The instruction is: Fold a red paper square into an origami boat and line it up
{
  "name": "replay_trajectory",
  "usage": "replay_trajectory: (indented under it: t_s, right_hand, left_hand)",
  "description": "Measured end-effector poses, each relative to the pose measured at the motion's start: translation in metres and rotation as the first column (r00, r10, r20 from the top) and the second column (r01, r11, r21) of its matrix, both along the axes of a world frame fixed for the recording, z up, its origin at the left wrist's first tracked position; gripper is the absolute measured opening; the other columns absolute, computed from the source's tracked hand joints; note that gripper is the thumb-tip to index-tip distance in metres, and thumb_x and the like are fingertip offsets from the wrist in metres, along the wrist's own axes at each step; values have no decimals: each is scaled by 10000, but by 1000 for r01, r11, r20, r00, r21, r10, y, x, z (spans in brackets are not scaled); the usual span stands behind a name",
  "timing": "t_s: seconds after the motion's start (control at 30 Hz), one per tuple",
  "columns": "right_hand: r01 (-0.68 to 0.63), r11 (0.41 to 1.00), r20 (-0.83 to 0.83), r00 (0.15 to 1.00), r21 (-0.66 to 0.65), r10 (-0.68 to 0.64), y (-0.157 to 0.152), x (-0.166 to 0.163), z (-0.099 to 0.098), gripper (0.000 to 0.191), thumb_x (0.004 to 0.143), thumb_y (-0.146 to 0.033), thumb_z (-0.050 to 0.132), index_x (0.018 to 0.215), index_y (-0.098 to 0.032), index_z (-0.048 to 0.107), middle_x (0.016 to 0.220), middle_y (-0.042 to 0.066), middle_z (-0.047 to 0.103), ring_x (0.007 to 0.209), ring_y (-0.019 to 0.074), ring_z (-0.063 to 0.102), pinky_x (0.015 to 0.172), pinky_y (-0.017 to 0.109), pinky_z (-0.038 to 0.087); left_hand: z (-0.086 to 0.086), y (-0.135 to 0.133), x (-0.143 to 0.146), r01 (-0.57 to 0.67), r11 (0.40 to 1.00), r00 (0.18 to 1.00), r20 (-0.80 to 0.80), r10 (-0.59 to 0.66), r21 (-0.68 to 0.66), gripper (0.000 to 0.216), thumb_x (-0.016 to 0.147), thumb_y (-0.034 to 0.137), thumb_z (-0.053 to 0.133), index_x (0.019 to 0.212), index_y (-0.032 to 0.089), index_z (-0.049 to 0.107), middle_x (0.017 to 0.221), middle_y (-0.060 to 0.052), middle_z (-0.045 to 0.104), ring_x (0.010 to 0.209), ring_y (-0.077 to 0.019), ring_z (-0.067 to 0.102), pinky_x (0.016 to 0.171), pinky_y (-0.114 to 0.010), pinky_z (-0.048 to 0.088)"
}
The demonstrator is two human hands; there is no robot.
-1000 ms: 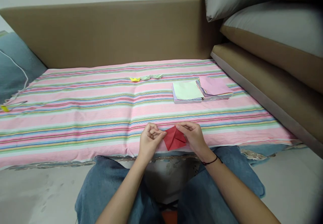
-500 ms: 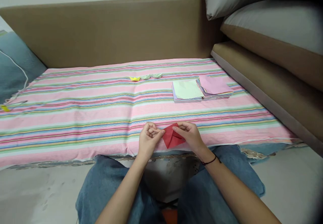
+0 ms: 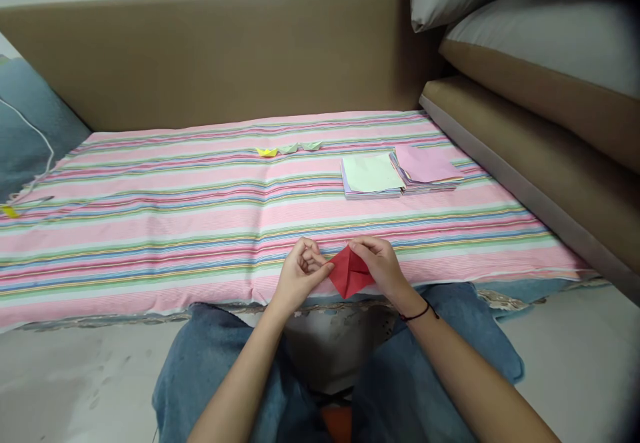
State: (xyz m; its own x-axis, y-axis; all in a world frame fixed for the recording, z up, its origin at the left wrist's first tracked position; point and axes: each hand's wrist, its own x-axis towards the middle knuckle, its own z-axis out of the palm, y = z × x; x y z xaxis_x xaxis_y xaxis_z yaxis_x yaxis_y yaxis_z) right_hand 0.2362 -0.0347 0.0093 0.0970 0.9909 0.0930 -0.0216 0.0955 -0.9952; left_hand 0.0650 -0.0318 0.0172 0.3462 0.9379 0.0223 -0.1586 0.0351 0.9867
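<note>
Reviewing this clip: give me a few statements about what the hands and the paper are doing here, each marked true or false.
1. The left hand and right hand both pinch a folded red paper. True.
2. The red paper lies flat on the floor. False: it is held between the hands at the near edge of the striped cloth.
3. Two stacks of sheets lie side by side on the cloth, right of the middle. True.
4. The black band is on the left wrist. False: it is on the right wrist.
5. Three small folded paper pieces sit in a row on the far part of the cloth. True.
</note>
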Motion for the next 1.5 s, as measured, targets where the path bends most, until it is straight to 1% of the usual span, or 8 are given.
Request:
replay_trajectory:
  t_s: [0.27,0.37,0.6,0.8,1.0,1.1,1.23,1.5]
  right_hand:
    - [-222,972,-34,975,-75,220,0,4,5,237,709,-408,644,627,-187,616,581,-30,526,534,115,432,503,241,325]
    - [-233,969,-19,972,-80,232,0,4,6,269,698,-432,648,607,-181,613,572,-35,528,521,108,425,494,239,321]
    - [-151,988,40,987,-44,153,1,2,0,310,704,-414,647,530,-170,567,500,-43,475,474,90,384,457,231,284]
    - [-176,964,-295,949,-197,113,-2,-4,-3,259,662,-382,711,812,-172,690,754,12,665,641,146,557,592,255,416]
    - [-104,963,-507,861,-249,-38,-7,-15,-3,336,603,-342,765,896,-200,679,830,15,673,699,149,575,620,246,450]
    - [-137,961,-574,818,-240,-27,-9,-22,-3,361,629,-377,742,942,-216,664,869,23,675,740,162,589,644,260,463]
    - [-102,973,-530,848,-205,-23,-9,-30,-9,195,628,-347,751,713,-189,675,745,9,670,701,151,579,691,276,455]
    - [114,972,-328,928,-206,-178,2,-25,-8,242,585,-350,757,599,-154,617,561,-17,568,538,106,475,544,244,400]
  left_hand:
    - [0,2,0,-95,995,995,-4,95,-1,331,689,242,709,782,199,394,605,54,590,545,-62,522,574,-174,392]
    - [1,2,0,-103,995,995,-8,103,-19,352,668,259,724,766,200,391,603,49,594,550,-74,537,579,-185,407]
    - [-1,2,3,-119,993,993,0,119,4,347,681,251,711,782,205,383,587,65,582,518,-61,520,548,-171,389]
    - [-8,3,4,-235,971,968,76,237,-37,373,664,255,729,776,205,376,599,57,623,540,-71,564,591,-184,427]
    - [-12,0,10,-318,943,938,111,328,-94,382,638,241,745,793,205,398,630,31,682,554,-104,613,624,-222,463]
    - [-13,-1,13,-356,928,916,154,370,-110,366,640,236,743,787,201,410,609,40,677,543,-99,611,619,-216,462]
    - [-12,-2,16,-367,923,909,168,382,-113,348,652,216,735,790,195,417,611,39,677,545,-84,599,613,-194,447]
    - [-6,2,19,-312,949,934,167,315,-43,341,675,212,716,812,202,403,626,49,633,551,-73,560,608,-190,432]
